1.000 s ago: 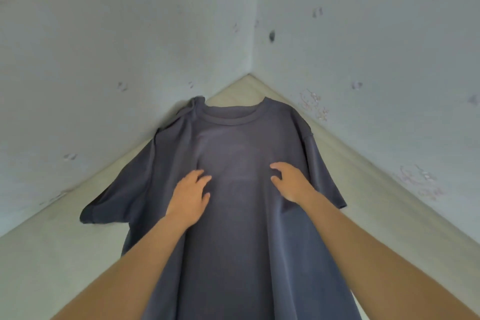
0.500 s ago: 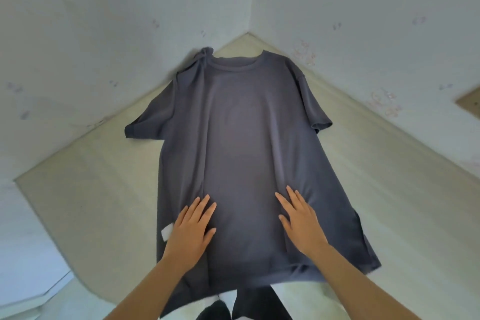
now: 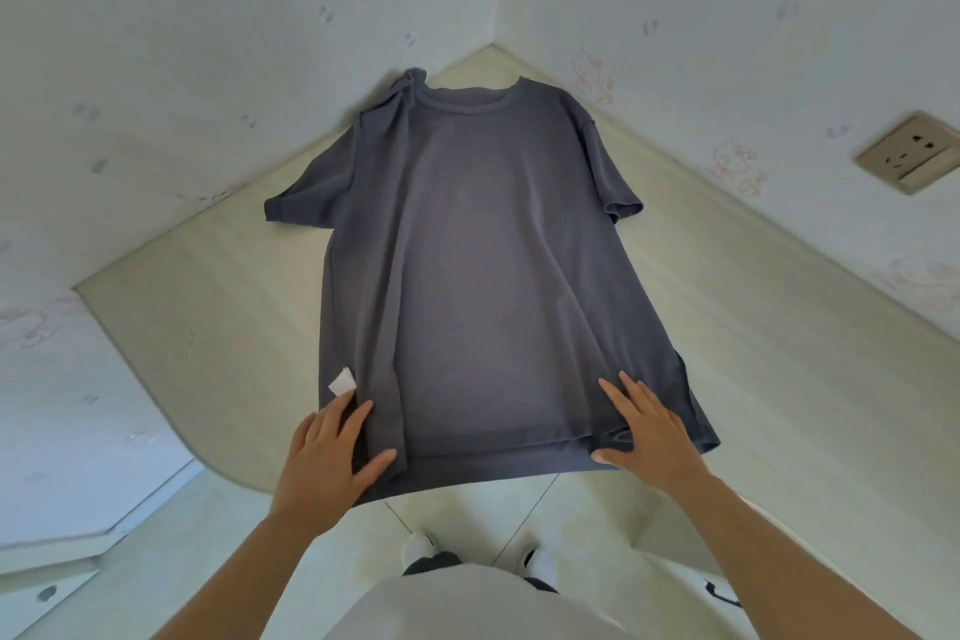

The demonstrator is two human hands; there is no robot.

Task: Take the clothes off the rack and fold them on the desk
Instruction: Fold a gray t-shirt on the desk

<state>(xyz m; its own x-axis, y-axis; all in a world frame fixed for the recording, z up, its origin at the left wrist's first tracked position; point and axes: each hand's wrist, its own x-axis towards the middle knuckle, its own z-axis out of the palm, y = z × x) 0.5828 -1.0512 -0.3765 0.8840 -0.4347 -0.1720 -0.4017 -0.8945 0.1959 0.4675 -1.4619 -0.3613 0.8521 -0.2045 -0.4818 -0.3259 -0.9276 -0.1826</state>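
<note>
A dark grey T-shirt [image 3: 483, 255] lies spread flat on the pale wooden desk [image 3: 218, 353], collar toward the wall corner and hem hanging slightly over the near edge. Its left side is folded inward, and a white label [image 3: 342, 380] shows near the hem. My left hand [image 3: 332, 452] rests with straight fingers on the hem's left corner. My right hand [image 3: 649, 431] lies flat on the hem's right part. The shirt's left shoulder is bunched up against the wall.
Two pale blue walls meet behind the desk and hem it in at left and right. A beige wall socket [image 3: 909, 152] sits on the right wall. The desk's rounded front edge [image 3: 156, 411] curves at left. Tiled floor and my feet [image 3: 421, 548] show below.
Both hands have slid down the shirt from chest level to the hem, smoothing it. My view has pulled back, so the whole shirt and desk edge now show.
</note>
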